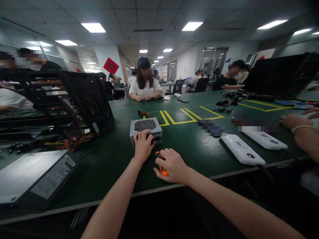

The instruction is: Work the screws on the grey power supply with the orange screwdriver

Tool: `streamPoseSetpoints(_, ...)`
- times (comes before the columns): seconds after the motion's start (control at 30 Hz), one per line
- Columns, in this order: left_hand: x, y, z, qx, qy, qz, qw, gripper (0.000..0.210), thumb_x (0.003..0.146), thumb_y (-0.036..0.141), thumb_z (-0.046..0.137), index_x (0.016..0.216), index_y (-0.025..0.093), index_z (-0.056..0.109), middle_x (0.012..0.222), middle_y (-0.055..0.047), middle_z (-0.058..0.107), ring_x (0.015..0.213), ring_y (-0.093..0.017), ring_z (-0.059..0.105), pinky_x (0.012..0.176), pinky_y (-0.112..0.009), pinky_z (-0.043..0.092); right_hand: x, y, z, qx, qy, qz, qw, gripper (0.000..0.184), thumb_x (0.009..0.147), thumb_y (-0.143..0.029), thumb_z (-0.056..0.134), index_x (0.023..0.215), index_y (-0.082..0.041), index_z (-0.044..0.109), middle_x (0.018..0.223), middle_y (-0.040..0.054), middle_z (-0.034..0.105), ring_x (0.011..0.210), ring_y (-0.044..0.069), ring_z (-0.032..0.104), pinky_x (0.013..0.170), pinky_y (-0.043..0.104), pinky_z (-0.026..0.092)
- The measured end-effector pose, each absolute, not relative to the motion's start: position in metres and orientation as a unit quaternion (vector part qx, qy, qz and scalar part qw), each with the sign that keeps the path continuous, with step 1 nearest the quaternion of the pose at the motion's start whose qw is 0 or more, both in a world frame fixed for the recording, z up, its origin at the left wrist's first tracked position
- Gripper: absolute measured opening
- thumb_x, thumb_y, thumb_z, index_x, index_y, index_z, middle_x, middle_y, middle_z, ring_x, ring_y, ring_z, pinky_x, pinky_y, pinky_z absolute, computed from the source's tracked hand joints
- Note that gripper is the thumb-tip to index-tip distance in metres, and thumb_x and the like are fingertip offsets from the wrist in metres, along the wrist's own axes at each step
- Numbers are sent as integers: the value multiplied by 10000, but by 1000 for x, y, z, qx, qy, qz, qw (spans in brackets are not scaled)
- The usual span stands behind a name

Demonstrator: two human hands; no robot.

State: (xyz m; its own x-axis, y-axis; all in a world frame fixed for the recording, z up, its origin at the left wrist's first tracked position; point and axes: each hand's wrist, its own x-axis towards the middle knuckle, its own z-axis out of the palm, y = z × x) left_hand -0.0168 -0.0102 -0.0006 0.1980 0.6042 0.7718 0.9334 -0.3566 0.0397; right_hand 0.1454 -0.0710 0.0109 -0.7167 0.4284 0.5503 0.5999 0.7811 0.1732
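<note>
A grey computer power supply (pixel 146 125) with a honeycomb fan grille on top sits on the green table in front of me. My left hand (pixel 143 143) grips its near side, fingers over the upper edge. At those fingertips is something black on the near face, too small to make out. My right hand (pixel 173 166) is wrapped round the orange and black handle of a screwdriver (pixel 163 170). Its thin shaft points up toward the near face of the power supply. Whether the tip touches a screw is hidden by my left fingers.
At left stand an open black computer case (pixel 86 96) and a labelled metal box (pixel 53 177). Two white power banks (pixel 240 149) lie at right, near another person's hand (pixel 297 122). Yellow tape (pixel 179 122) marks the green table (pixel 194 149). A person (pixel 145 83) sits opposite.
</note>
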Motion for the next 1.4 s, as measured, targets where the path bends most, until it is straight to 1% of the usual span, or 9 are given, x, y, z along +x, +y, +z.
streamPoseSetpoints(0.07,-17,-10,-1,-741,-517,-362,230,109,740,231,589,848,215,592,1179,-89,520,1124,-258,422,936,-442,253,144,-71,9,-289,-904,-168,267,279,797,-440,465,792,-181,568,744,53,519,694,175,426,632,297,278)
streamPoseSetpoints(0.2,-17,-11,0,-745,-513,-360,230,108,736,222,589,844,212,590,1182,-99,517,1136,-259,418,934,-442,255,145,-71,4,-295,-896,-167,287,186,819,-266,442,913,-164,565,704,26,526,630,148,417,612,283,269)
streamPoseSetpoints(0.4,-16,-11,1,-739,-520,-361,230,112,733,225,592,845,212,586,1185,-99,521,1127,-267,424,927,-444,268,148,-71,10,-256,-911,-194,257,66,745,-214,506,755,-196,569,765,48,503,706,175,396,638,301,260)
streamPoseSetpoints(0.73,-18,-12,1,-743,-521,-361,217,202,735,208,578,936,204,558,1205,-119,504,1156,-269,410,958,-443,264,145,-69,3,-281,-899,-188,278,141,837,-232,450,908,-187,564,693,13,509,614,141,400,595,275,248)
streamPoseSetpoints(0.97,-13,-27,4,-712,-541,-397,208,281,687,95,519,959,163,536,1214,-162,443,1191,-301,359,967,-476,261,149,-69,7,-267,-909,-197,254,70,756,-176,512,793,-199,567,762,47,502,708,175,393,635,296,246)
streamPoseSetpoints(1.03,-15,-31,3,-678,-571,-447,125,270,672,100,513,933,168,534,1122,-147,485,1094,-290,441,900,-451,336,149,-69,8,-268,-910,-193,251,67,746,-165,517,777,-196,567,778,53,496,724,179,384,641,298,244)
streamPoseSetpoints(1.2,-18,-23,-2,-521,-565,-518,-376,75,704,172,503,755,188,556,800,-37,599,600,-128,534,538,-231,392,149,-69,9,-266,-912,-192,247,82,750,-158,508,798,-190,566,792,54,493,736,181,383,650,302,251)
streamPoseSetpoints(1.3,-10,-14,-1,-474,-532,-493,-499,161,760,236,441,724,147,571,697,-53,626,387,-70,426,374,-194,272,149,-70,9,-270,-913,-191,240,86,740,-162,522,812,-187,561,799,53,495,742,182,391,656,305,260)
streamPoseSetpoints(1.4,-1,-8,4,-420,-490,-487,-588,235,796,248,387,765,101,569,663,-86,632,337,-40,351,330,-169,211,147,-71,10,-278,-910,-188,244,82,737,-183,525,812,-184,558,798,53,499,744,183,402,663,307,268)
